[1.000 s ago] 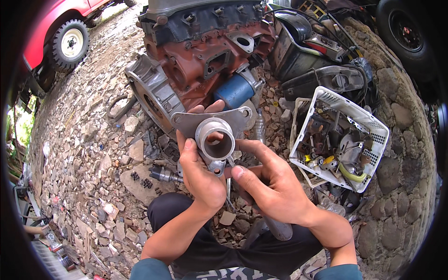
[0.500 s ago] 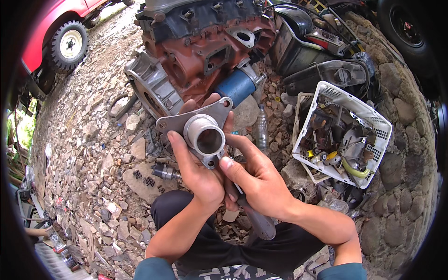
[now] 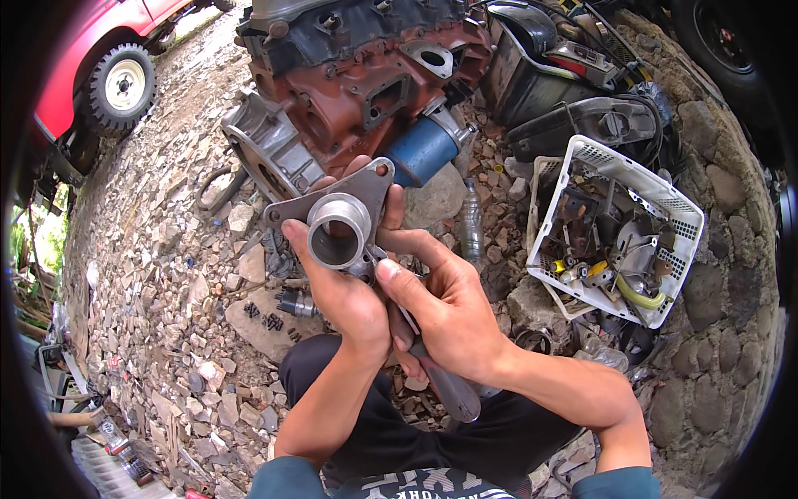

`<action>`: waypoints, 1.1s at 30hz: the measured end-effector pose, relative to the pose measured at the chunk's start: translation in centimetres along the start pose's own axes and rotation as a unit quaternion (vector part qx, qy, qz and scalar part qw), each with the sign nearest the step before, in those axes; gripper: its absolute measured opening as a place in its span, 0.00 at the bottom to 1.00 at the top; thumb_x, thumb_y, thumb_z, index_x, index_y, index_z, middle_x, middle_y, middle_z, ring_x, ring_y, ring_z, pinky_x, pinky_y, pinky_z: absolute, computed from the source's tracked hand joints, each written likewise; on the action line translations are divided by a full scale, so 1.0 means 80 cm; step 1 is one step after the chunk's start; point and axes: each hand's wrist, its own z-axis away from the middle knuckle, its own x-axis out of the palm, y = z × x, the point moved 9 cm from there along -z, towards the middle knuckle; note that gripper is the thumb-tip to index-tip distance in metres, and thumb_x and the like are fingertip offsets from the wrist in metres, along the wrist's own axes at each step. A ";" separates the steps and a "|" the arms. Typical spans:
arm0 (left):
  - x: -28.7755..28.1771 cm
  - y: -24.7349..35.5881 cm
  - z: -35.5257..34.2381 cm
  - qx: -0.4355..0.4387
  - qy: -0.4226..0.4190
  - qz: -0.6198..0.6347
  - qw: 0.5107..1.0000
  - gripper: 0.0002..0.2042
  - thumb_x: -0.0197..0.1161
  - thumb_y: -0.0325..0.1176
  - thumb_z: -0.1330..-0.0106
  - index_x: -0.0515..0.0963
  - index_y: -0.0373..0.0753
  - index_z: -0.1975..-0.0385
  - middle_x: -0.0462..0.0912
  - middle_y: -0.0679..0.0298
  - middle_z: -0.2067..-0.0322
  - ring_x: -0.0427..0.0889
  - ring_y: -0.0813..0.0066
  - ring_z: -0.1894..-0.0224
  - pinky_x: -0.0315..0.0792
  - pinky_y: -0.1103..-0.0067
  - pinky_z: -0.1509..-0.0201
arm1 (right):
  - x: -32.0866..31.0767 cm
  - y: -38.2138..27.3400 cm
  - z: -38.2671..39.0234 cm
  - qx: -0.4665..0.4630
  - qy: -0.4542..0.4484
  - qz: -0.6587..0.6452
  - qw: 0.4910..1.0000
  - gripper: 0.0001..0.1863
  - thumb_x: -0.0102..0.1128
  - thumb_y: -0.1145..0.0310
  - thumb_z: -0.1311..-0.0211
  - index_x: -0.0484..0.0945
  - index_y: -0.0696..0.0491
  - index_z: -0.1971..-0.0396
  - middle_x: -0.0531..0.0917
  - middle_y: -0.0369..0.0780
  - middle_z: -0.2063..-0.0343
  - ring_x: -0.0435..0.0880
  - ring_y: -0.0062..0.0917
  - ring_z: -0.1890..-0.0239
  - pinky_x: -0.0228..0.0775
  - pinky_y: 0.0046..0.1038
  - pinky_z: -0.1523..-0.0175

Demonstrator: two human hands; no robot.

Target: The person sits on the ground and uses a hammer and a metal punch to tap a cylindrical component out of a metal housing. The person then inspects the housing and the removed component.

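Note:
My left hand (image 3: pixel 345 303) cups a grey metal flange (image 3: pixel 376 193) from beneath, thumb along its left edge and fingertips showing past the far and right edges. The flange is roughly triangular, with bolt holes at its corners and a short round pipe neck (image 3: pixel 339 231) facing up. In my closed right hand (image 3: pixel 449 303) is a dark-handled tool (image 3: pixel 451 395), its rounded butt pointing toward my lap. The tool's narrow metal end meets the flange's lower right side near the neck; its exact shape is hidden by my fingers and thumb.
Ahead stands a red-brown engine block (image 3: pixel 332 104) with a blue cylindrical filter (image 3: pixel 424 154). To the right are a white plastic crate (image 3: pixel 686 218) of parts and a plastic bottle (image 3: pixel 471 220). Small dark bolts lie on a flat stone (image 3: pixel 249 333). Rubble covers the ground.
The flange and both hands have shifted slightly left and away from me, and the flange has tilted a little. Both grips look the same.

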 end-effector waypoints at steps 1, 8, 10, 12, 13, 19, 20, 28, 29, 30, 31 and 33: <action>-0.001 0.002 -0.001 0.006 0.004 -0.004 1.000 0.32 0.29 0.60 0.24 0.59 0.34 0.40 0.68 0.45 0.40 0.73 0.56 0.39 0.72 0.66 0.34 | 0.001 -0.001 0.000 -0.002 0.004 0.006 1.000 0.18 0.49 0.68 0.25 0.67 0.57 0.41 0.73 0.35 0.88 0.70 0.18 0.93 0.61 0.22 0.89; 0.001 0.003 -0.001 0.008 -0.006 -0.025 1.000 0.32 0.30 0.59 0.24 0.60 0.33 0.41 0.68 0.44 0.40 0.72 0.55 0.38 0.70 0.63 0.32 | -0.005 -0.007 -0.001 -0.047 0.049 0.060 0.996 0.17 0.48 0.67 0.25 0.71 0.58 0.42 0.73 0.34 0.87 0.71 0.16 0.92 0.60 0.21 0.88; -0.001 0.003 0.002 0.019 -0.040 -0.044 0.998 0.31 0.30 0.59 0.24 0.60 0.34 0.40 0.69 0.44 0.41 0.72 0.55 0.38 0.69 0.62 0.32 | -0.010 -0.006 -0.003 -0.004 0.062 0.018 0.998 0.17 0.47 0.66 0.24 0.72 0.58 0.42 0.74 0.35 0.86 0.71 0.16 0.91 0.61 0.21 0.88; -0.001 0.003 0.002 0.010 -0.013 -0.009 1.000 0.31 0.29 0.58 0.23 0.61 0.35 0.40 0.70 0.44 0.41 0.72 0.53 0.38 0.68 0.60 0.31 | -0.007 -0.006 -0.001 -0.018 0.052 0.026 0.998 0.18 0.47 0.65 0.24 0.71 0.57 0.40 0.74 0.35 0.85 0.71 0.17 0.91 0.61 0.21 0.88; -0.001 0.003 0.001 0.006 0.001 0.008 1.000 0.30 0.29 0.57 0.23 0.61 0.35 0.40 0.70 0.45 0.40 0.72 0.53 0.38 0.67 0.59 0.31 | -0.005 -0.006 0.000 -0.025 0.046 0.030 0.998 0.19 0.46 0.65 0.24 0.71 0.57 0.39 0.74 0.35 0.84 0.71 0.17 0.90 0.61 0.21 0.88; -0.014 0.000 -0.006 -0.002 0.019 0.052 0.998 0.28 0.29 0.54 0.22 0.64 0.38 0.39 0.71 0.50 0.39 0.74 0.51 0.39 0.67 0.59 0.32 | 0.000 -0.005 0.002 -0.003 0.014 -0.005 1.000 0.20 0.46 0.64 0.24 0.70 0.55 0.38 0.74 0.35 0.85 0.71 0.18 0.90 0.62 0.21 0.87; -0.013 0.001 -0.006 -0.008 0.011 0.054 0.998 0.27 0.29 0.53 0.21 0.64 0.39 0.39 0.71 0.51 0.39 0.74 0.53 0.39 0.70 0.60 0.35 | -0.005 -0.007 0.005 0.001 0.036 0.003 0.999 0.19 0.47 0.64 0.24 0.73 0.57 0.41 0.73 0.34 0.85 0.71 0.17 0.90 0.62 0.20 0.87; -0.005 0.010 -0.002 -0.019 -0.001 -0.024 1.000 0.27 0.27 0.53 0.21 0.61 0.40 0.37 0.69 0.53 0.36 0.73 0.60 0.37 0.72 0.65 0.37 | -0.024 -0.028 -0.003 -0.044 0.042 0.174 0.983 0.16 0.59 0.63 0.31 0.77 0.59 0.51 0.78 0.32 0.80 0.70 0.10 0.86 0.61 0.18 0.81; -0.002 0.007 0.001 -0.027 -0.008 -0.013 1.000 0.27 0.27 0.53 0.21 0.61 0.41 0.36 0.67 0.53 0.35 0.72 0.61 0.37 0.71 0.66 0.36 | -0.023 -0.029 -0.003 -0.055 0.038 0.182 0.981 0.16 0.59 0.64 0.32 0.78 0.59 0.52 0.78 0.32 0.79 0.71 0.10 0.85 0.61 0.18 0.81; 0.001 0.004 0.003 -0.036 -0.014 -0.003 0.999 0.27 0.26 0.53 0.21 0.60 0.41 0.36 0.66 0.53 0.35 0.72 0.61 0.37 0.71 0.66 0.36 | -0.022 -0.029 -0.004 -0.067 0.034 0.189 0.979 0.16 0.59 0.64 0.32 0.78 0.59 0.52 0.79 0.33 0.78 0.71 0.10 0.84 0.62 0.18 0.80; 0.005 0.001 0.006 -0.044 -0.018 -0.001 0.999 0.27 0.26 0.53 0.21 0.59 0.41 0.35 0.65 0.54 0.34 0.72 0.62 0.36 0.71 0.67 0.35 | -0.020 -0.030 -0.004 -0.078 0.029 0.197 0.977 0.15 0.60 0.64 0.32 0.78 0.59 0.53 0.80 0.33 0.77 0.71 0.10 0.83 0.63 0.18 0.79; 0.012 -0.004 0.012 -0.056 -0.024 -0.001 0.998 0.27 0.25 0.53 0.21 0.58 0.42 0.34 0.63 0.54 0.33 0.70 0.63 0.35 0.70 0.68 0.35 | -0.020 -0.031 -0.004 -0.079 0.032 0.201 0.976 0.14 0.61 0.65 0.33 0.78 0.60 0.56 0.81 0.34 0.74 0.72 0.10 0.81 0.64 0.18 0.77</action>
